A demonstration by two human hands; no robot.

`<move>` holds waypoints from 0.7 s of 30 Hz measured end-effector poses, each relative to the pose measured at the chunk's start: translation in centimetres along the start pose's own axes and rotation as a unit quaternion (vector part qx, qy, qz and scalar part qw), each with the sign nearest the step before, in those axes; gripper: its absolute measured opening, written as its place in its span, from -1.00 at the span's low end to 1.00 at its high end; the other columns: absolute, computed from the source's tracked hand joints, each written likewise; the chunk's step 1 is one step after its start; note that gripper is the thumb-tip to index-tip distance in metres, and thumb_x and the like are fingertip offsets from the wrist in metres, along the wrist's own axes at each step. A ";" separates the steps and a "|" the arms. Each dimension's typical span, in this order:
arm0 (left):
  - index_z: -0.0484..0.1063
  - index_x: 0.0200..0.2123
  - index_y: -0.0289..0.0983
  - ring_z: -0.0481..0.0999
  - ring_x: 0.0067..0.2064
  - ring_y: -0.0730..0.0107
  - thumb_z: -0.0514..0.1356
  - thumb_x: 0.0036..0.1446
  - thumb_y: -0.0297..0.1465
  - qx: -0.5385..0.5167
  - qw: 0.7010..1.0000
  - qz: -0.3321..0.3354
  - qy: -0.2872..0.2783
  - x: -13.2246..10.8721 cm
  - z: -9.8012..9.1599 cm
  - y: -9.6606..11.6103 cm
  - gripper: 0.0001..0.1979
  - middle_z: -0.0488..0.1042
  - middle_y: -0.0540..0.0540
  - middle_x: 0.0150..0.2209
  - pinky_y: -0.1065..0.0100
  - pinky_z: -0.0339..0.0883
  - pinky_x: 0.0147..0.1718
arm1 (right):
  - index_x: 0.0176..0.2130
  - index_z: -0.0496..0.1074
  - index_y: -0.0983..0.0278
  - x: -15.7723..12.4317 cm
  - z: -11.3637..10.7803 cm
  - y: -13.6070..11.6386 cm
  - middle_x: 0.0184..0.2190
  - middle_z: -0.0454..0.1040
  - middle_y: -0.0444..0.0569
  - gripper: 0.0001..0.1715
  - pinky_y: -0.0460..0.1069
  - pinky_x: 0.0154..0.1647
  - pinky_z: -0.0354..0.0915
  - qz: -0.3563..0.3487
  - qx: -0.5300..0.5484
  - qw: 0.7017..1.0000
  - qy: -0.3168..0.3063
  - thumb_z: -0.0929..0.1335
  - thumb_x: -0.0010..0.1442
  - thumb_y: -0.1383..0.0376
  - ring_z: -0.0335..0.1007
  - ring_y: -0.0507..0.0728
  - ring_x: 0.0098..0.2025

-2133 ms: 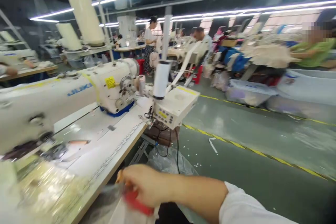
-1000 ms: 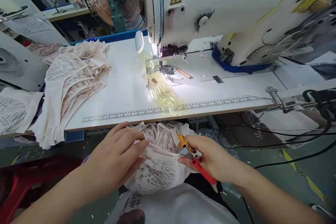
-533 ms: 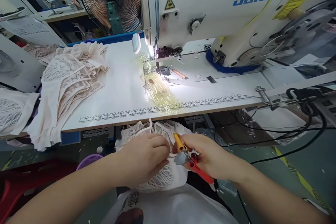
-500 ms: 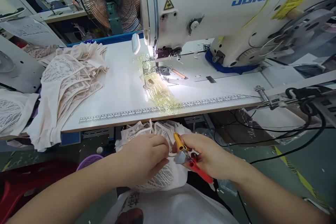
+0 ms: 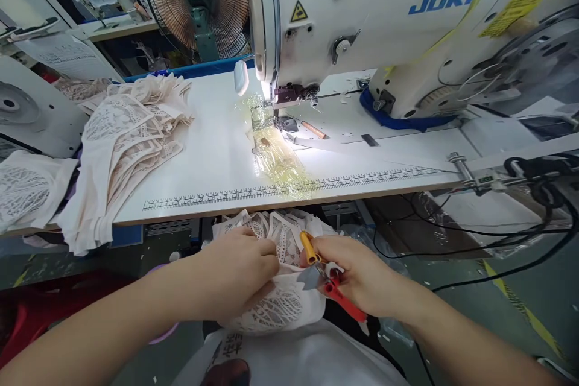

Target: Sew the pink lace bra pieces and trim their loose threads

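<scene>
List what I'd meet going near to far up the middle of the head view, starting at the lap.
Lace piece gripped by the left hand, right hand holding snips → ruler strip at the table edge → clear film → sewing machine → fan.

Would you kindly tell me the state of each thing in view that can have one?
left hand, closed, pinching the lace piece.
right hand, closed around the thread snips.
thread snips, handles spread, blade tip at the lace piece.
lace piece, bunched below the table edge.
machine lamp, lit.
lace stack, piled on the table, draping over its left edge.
</scene>
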State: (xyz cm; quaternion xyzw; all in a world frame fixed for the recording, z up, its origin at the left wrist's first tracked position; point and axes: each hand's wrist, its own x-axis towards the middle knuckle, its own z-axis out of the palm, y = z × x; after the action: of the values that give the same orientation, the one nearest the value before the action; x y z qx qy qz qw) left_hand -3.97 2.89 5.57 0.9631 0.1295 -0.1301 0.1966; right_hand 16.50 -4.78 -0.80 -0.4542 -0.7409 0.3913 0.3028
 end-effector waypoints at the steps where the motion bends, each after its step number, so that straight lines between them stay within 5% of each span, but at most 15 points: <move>1: 0.35 -0.44 -0.28 0.38 -0.36 0.32 0.10 0.11 -0.47 -0.010 1.000 -0.006 -0.011 -0.6 -0.3 -0.2 -0.91 0.41 -0.06 -0.39 0.23 0.26 -0.22 | -0.43 0.27 0.25 0.0 -0.1 0.1 -0.50 0.33 -0.13 -0.85 -0.10 -0.48 0.17 -0.001 0.010 1.000 -0.008 0.26 -0.06 0.48 0.21 0.04 -0.48; 10: 0.34 -0.45 -0.27 0.40 -0.29 0.41 0.07 0.16 -0.49 -0.213 0.974 -0.052 0.058 -6.3 -1.9 -2.3 -0.86 0.40 -0.08 -0.31 0.40 0.28 -0.21 | -0.40 0.33 0.25 0.0 -0.5 0.6 -0.48 0.38 -0.09 -0.91 -0.09 -0.42 0.23 -0.011 0.040 0.998 -0.041 0.27 0.02 0.43 0.27 0.07 -0.43; 21: 0.34 -0.56 -0.30 0.44 -0.43 0.42 0.16 0.07 -0.38 -0.289 0.911 -0.153 0.252 -6.3 0.7 -2.9 -0.80 0.44 -0.06 -0.50 0.45 0.28 -0.44 | -0.41 0.33 0.20 -0.7 0.3 1.2 -0.51 0.37 -0.10 -0.91 -0.08 -0.47 0.27 -0.040 -0.010 0.998 -0.055 0.28 0.11 0.39 0.31 0.08 -0.48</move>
State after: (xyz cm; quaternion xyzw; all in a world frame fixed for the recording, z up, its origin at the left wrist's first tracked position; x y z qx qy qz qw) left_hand -10.89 3.94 5.80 0.8332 0.3525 0.1313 0.4054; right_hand 17.11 -5.20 -2.07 -0.4051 -0.7779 0.3956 0.2725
